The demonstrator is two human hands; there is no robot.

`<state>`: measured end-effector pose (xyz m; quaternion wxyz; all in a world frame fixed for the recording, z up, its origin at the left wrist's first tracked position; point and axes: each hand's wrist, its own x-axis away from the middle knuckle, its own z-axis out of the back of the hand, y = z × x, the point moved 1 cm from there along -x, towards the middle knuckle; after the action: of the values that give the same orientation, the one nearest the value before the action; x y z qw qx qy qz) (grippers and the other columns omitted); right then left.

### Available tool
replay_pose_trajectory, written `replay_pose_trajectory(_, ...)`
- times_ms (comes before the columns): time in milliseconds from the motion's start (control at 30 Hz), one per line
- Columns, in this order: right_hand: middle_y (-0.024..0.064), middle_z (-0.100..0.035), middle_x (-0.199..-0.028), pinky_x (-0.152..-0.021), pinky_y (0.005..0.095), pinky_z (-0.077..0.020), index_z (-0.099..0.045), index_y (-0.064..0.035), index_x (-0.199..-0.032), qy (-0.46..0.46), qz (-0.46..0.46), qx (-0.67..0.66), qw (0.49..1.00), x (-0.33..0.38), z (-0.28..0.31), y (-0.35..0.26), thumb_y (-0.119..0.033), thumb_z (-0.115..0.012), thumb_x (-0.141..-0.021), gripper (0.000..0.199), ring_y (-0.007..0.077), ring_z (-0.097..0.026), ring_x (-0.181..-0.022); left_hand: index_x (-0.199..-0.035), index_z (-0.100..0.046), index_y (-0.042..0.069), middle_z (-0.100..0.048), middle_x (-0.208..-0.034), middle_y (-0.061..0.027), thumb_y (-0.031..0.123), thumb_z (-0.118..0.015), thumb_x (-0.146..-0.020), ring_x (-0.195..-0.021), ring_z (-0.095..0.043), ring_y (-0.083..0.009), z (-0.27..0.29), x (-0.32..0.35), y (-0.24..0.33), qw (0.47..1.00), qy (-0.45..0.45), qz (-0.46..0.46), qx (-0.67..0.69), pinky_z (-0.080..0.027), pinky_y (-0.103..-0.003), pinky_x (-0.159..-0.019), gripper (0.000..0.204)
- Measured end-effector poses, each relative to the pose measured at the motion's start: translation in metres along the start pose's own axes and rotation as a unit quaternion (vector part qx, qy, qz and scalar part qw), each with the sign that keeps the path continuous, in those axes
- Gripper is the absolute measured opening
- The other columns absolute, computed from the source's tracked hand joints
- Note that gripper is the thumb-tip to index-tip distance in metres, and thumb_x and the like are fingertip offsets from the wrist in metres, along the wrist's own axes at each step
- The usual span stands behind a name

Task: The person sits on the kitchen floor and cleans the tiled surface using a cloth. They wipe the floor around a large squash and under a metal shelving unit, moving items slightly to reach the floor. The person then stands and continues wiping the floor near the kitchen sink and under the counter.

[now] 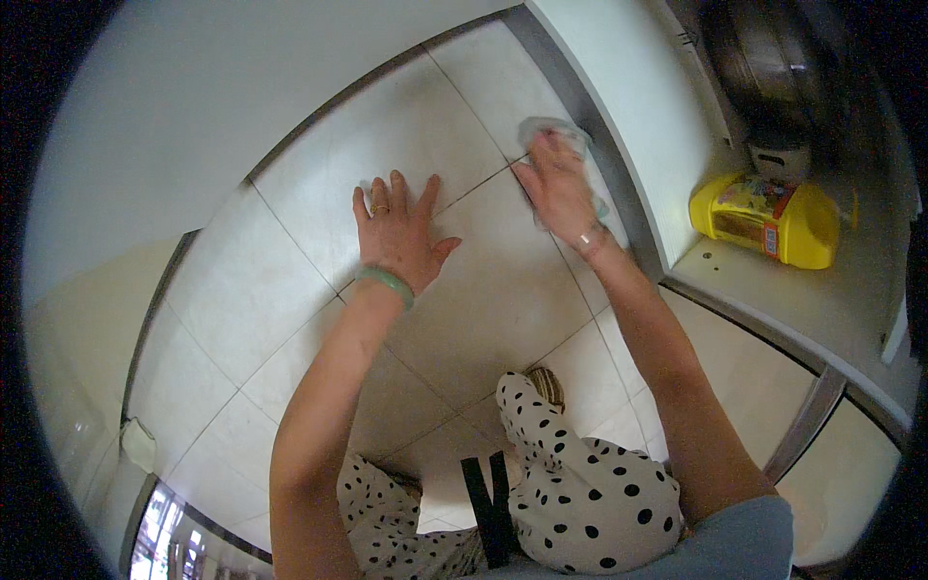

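My left hand [398, 230] rests flat on the pale tiled floor [493, 280], fingers spread, with a ring on one finger and a green bangle at the wrist. It holds nothing. Farther right, close to the dark edging strip along the cabinet, my right hand [559, 188] presses down on a light grey-green cloth [541, 129]. The cloth shows beyond the fingertips and beside the palm. Motion smears the fingers of this hand a little, and the part of the cloth beneath it is hidden.
A white cabinet [619, 97] stands open on the right. Inside, a yellow plastic jug [768, 220] lies near a dark rounded metal vessel [773, 63]. A pale wall [222, 87] borders the floor at the far left. My foot [547, 387] and spotted trousers are nearest.
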<state>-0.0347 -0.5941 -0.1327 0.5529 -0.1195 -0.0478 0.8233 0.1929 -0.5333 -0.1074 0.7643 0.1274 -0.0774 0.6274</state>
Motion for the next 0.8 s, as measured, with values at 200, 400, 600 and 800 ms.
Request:
replay_pose_trajectory(200, 0.0232, -0.039, -0.136, -0.107, 0.0453, -0.0277, -0.045, 0.0038, -0.127, -0.045, 0.054, -0.018, 0.997, -0.107, -0.032, 0.016, -0.039, -0.044, -0.094, 0.054, 0.0370, -0.033, -0.130, -0.143, -0.032, 0.023, -0.037, -0.140, -0.0194, 0.058, -0.061, -0.076, -0.130, -0.035, -0.0375, 0.001, 0.003, 0.003, 1.000, 0.020, 0.001, 0.000, -0.018, -0.058, -0.107, 0.080)
replay_pose_trajectory(400, 0.0220, -0.038, -0.138, -0.108, 0.0456, -0.0259, -0.045, 0.0029, -0.128, -0.064, 0.050, -0.017, 0.997, -0.078, -0.036, 0.013, -0.039, -0.045, -0.094, 0.054, 0.0372, -0.032, -0.131, -0.142, -0.033, 0.022, -0.035, -0.143, -0.0181, 0.054, -0.062, -0.077, -0.132, -0.033, -0.0368, 0.001, 0.002, 0.001, 0.999, -0.028, 0.005, 0.030, -0.016, -0.059, -0.107, 0.078)
replay_pose_trajectory(600, 0.0213, -0.041, -0.136, -0.109, 0.0446, -0.0251, -0.049, 0.0020, -0.126, -0.115, 0.101, 0.006, 0.988, 0.019, -0.018, -0.022, -0.034, -0.043, -0.095, 0.048, 0.0364, -0.033, -0.131, -0.140, -0.037, 0.021, -0.034, -0.145, -0.0152, 0.053, -0.062, -0.078, -0.135, -0.029, -0.0338, -0.008, 0.012, -0.017, 0.998, 0.045, -0.013, 0.048, -0.015, -0.059, -0.107, 0.074)
replay_pose_trajectory(800, 0.0208, -0.045, -0.130, -0.104, 0.0452, -0.0301, -0.049, 0.0020, -0.121, 0.033, 0.096, 0.021, 0.995, -0.120, -0.053, -0.004, -0.035, -0.039, -0.095, 0.047, 0.0358, -0.040, -0.124, -0.140, -0.036, 0.018, -0.031, -0.146, -0.0166, 0.051, -0.063, -0.078, -0.136, -0.024, -0.0372, -0.004, 0.009, -0.017, 0.998, -0.018, -0.001, 0.060, -0.018, -0.055, -0.109, 0.075)
